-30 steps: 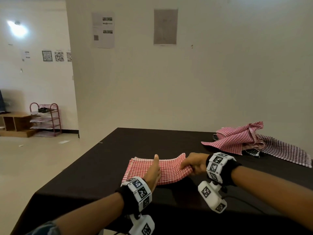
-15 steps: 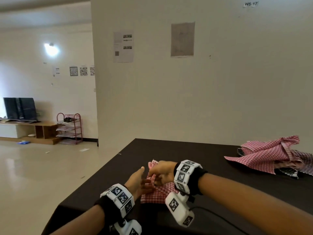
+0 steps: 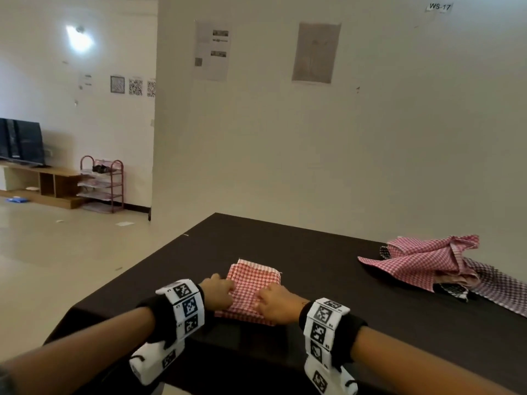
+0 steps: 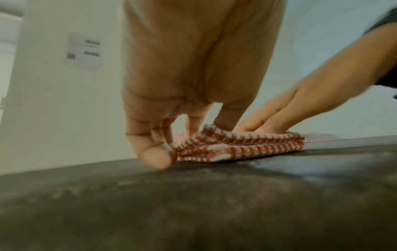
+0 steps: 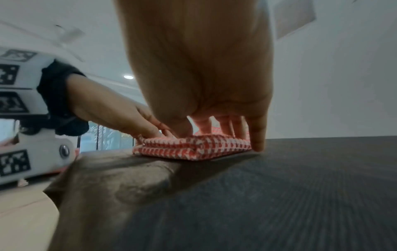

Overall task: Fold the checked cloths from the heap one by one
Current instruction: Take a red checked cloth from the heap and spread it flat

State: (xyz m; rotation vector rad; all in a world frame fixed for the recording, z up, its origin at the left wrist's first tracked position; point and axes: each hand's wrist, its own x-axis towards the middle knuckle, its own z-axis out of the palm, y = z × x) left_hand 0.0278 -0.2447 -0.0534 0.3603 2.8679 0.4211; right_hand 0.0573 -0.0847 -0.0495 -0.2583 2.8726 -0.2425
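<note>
— What does the head view give?
— A folded red-and-white checked cloth (image 3: 253, 290) lies near the front left of the dark brown table (image 3: 313, 252). The left hand (image 3: 218, 292) and right hand (image 3: 275, 306) press on it with straight fingers. The heap of pink and dark checked cloths (image 3: 433, 260) lies far right.
— The left wrist view?
— Left fingers (image 4: 150, 144) splayed, touching the cloth's left corner, gripping nothing.
— The right wrist view?
— Right fingers (image 5: 256, 135) flat on the layered cloth, little finger touching the table.
</note>
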